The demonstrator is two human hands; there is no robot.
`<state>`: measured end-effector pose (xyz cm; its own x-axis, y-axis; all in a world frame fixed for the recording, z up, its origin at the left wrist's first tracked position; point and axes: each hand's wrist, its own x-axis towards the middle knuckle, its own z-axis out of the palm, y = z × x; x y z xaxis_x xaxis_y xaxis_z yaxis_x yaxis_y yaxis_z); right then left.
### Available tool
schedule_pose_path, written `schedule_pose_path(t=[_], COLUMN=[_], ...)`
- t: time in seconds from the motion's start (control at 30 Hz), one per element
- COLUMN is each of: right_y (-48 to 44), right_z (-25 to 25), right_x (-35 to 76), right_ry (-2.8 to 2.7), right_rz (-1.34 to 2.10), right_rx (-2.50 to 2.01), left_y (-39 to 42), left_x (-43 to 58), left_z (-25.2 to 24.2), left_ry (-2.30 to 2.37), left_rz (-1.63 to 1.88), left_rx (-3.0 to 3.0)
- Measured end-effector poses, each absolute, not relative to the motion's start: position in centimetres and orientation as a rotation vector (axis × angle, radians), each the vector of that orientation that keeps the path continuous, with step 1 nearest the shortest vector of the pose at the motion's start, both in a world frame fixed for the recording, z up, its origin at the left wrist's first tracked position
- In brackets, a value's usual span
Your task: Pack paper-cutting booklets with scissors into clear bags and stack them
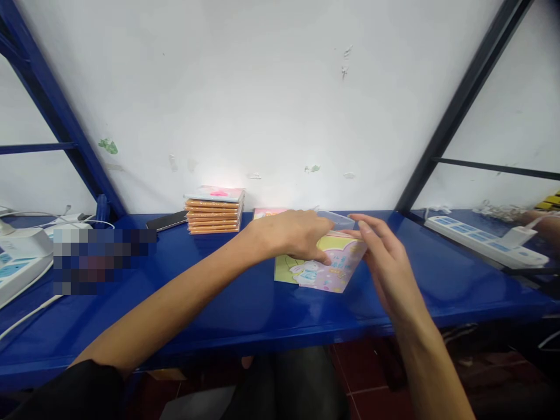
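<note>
A purple booklet (339, 271) with a white cartoon rabbit stands tilted on the blue table, its lower part turned toward me. My left hand (301, 233) reaches across its top, thumb on the front cover, other fingers partly out of sight behind. At the upper right corner, my right hand (385, 251) has its thumb and fingers around the edge. A yellow-green booklet or page (284, 269) shows at the left, partly covered; whether it is joined to the purple one I cannot tell. Just behind my hands lies a clear plastic case (335, 219), and a pink-edged flat item (268, 212) is half hidden.
A stack of orange-edged, wrapped booklets (213, 216) stands at the back left, beside a dark phone (166, 221). Power strips (485, 239) and white cables lie at both sides. Blue metal frame posts (65, 111) rise at the table's ends, before a white wall.
</note>
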<state>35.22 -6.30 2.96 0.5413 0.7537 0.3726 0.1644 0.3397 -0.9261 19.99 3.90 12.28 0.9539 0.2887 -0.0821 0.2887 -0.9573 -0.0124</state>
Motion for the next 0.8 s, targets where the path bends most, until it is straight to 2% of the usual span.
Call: schedule_pose_path(t=[0.4,0.63,0.8], right_y=[-5.0,-5.0,-5.2], right_z=[2.0,1.8,1.9], right_x=[34.2,34.0,34.3], right_ry=[-0.996,-0.984,-1.006], right_rz=[0.269,0.514,0.532], right_rx=[-1.258,-1.234,-1.224], left_y=[4.5,4.8,5.6], left_x=[19.8,20.0,20.0], left_z=[12.9,12.5,12.5], left_ry=[-0.530,-0.504,-0.497], left_rz=[0.206,0.169,0.174], left_rx=[-3.089,-3.072,-3.121])
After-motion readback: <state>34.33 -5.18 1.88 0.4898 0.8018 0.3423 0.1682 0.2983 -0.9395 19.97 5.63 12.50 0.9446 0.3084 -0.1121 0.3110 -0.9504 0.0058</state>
